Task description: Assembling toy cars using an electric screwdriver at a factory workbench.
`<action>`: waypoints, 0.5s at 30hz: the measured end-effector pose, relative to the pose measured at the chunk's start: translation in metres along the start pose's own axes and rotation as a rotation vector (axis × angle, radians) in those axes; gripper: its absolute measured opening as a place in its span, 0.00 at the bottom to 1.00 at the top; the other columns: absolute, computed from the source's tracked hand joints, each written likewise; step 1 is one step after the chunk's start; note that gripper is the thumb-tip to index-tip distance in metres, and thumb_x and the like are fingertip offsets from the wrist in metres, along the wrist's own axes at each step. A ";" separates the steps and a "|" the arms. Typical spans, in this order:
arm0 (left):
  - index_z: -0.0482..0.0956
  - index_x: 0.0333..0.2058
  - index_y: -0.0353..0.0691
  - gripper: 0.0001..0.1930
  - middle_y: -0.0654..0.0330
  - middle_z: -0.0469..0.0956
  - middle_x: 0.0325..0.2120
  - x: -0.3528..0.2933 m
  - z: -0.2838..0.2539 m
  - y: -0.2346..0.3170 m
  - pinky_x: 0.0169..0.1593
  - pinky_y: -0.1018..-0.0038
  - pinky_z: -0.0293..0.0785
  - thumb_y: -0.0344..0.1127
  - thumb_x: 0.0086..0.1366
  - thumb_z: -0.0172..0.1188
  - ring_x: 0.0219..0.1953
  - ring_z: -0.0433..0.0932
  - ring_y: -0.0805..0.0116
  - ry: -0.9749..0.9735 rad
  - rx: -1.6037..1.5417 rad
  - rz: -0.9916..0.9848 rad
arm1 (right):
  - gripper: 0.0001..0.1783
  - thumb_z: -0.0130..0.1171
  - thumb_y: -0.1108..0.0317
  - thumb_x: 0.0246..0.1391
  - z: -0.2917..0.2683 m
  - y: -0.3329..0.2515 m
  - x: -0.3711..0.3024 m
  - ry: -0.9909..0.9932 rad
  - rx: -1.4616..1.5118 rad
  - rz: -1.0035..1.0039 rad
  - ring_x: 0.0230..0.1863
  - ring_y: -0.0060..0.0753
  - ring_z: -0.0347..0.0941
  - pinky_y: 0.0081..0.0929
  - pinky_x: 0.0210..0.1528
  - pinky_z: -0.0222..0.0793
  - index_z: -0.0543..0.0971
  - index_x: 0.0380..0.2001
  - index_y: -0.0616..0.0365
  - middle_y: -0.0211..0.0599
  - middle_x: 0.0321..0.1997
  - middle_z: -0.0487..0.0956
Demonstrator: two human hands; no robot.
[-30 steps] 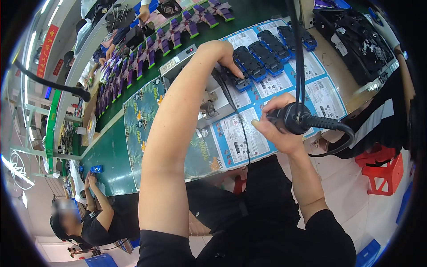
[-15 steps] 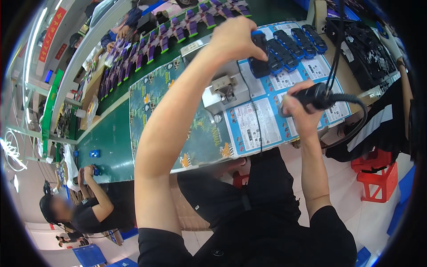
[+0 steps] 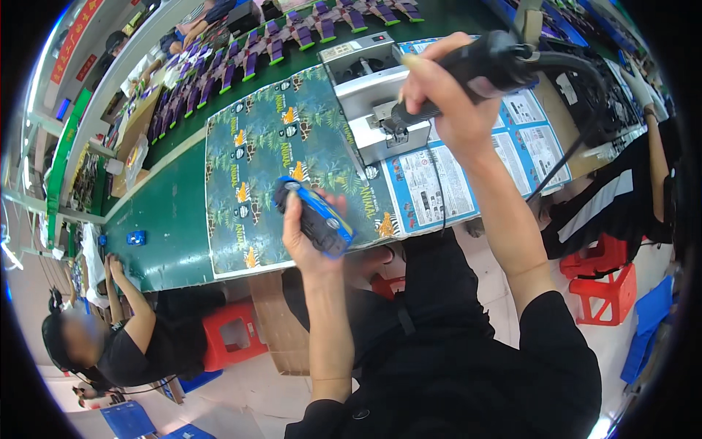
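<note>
A: Item one, the left hand (image 3: 311, 238)?

B: Closed around a blue toy car (image 3: 314, 216), fingers wrapped under it, car tilted, raised above the near edge of the jungle-print sheet (image 3: 270, 168) on the green bench (image 3: 157, 219).

A: Item two, the right hand (image 3: 446, 91)?

B: Clenched on a black electric screwdriver (image 3: 468, 69), its tip pointing down-left at the grey metal fixture (image 3: 376, 99), which sits just right of the jungle-print sheet. A black cable (image 3: 578, 124) runs from the tool's rear end.

A: Other stock near the sheet?

B: Blue-bordered printed cards (image 3: 439, 175) lie right of it, under and beside the fixture. Rows of purple packaged toys (image 3: 241, 66) lie beyond its far edge. A second small blue car (image 3: 136, 238) rests on the bench well to the sheet's left.

A: Persons?

B: A co-worker in black (image 3: 124, 344) sits at the bench, lower left of the sheet, near a red stool (image 3: 234, 336). Another person's sleeve shows at far right.
</note>
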State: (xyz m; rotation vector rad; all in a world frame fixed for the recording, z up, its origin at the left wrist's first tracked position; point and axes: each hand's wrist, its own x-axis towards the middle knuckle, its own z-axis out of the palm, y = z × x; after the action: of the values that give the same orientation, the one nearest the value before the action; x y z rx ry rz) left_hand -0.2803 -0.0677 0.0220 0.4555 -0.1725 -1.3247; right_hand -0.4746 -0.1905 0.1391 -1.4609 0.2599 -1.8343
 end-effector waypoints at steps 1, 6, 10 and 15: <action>0.76 0.44 0.38 0.15 0.54 0.80 0.35 0.002 -0.008 -0.008 0.50 0.57 0.79 0.43 0.67 0.58 0.38 0.80 0.59 0.035 0.027 -0.024 | 0.08 0.68 0.73 0.50 0.001 0.007 0.000 -0.023 -0.100 -0.030 0.16 0.14 0.71 0.14 0.19 0.64 0.79 0.21 0.61 0.25 0.15 0.75; 0.75 0.44 0.38 0.13 0.53 0.80 0.38 0.010 -0.009 -0.026 0.46 0.56 0.81 0.40 0.69 0.57 0.37 0.82 0.60 0.115 0.217 -0.098 | 0.09 0.66 0.70 0.52 0.013 0.013 0.000 -0.099 -0.315 0.072 0.14 0.17 0.70 0.15 0.19 0.65 0.77 0.25 0.61 0.29 0.15 0.74; 0.73 0.46 0.37 0.12 0.52 0.80 0.40 0.012 -0.006 -0.027 0.44 0.58 0.83 0.37 0.69 0.56 0.39 0.82 0.59 0.046 0.379 -0.068 | 0.14 0.71 0.66 0.48 0.022 0.020 0.009 -0.070 -0.292 0.095 0.12 0.12 0.66 0.15 0.17 0.58 0.78 0.16 0.57 0.21 0.12 0.72; 0.70 0.48 0.36 0.13 0.50 0.79 0.41 0.010 -0.009 -0.030 0.39 0.62 0.84 0.34 0.67 0.57 0.37 0.83 0.58 -0.031 0.425 -0.061 | 0.14 0.66 0.65 0.53 0.010 0.013 0.000 -0.083 -0.206 0.403 0.11 0.17 0.65 0.18 0.16 0.60 0.77 0.17 0.58 0.26 0.11 0.71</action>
State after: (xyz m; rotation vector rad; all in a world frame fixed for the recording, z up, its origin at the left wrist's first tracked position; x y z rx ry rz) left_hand -0.3010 -0.0808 0.0007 0.8037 -0.4738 -1.3570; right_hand -0.4602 -0.1964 0.1342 -1.4899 0.6676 -1.4515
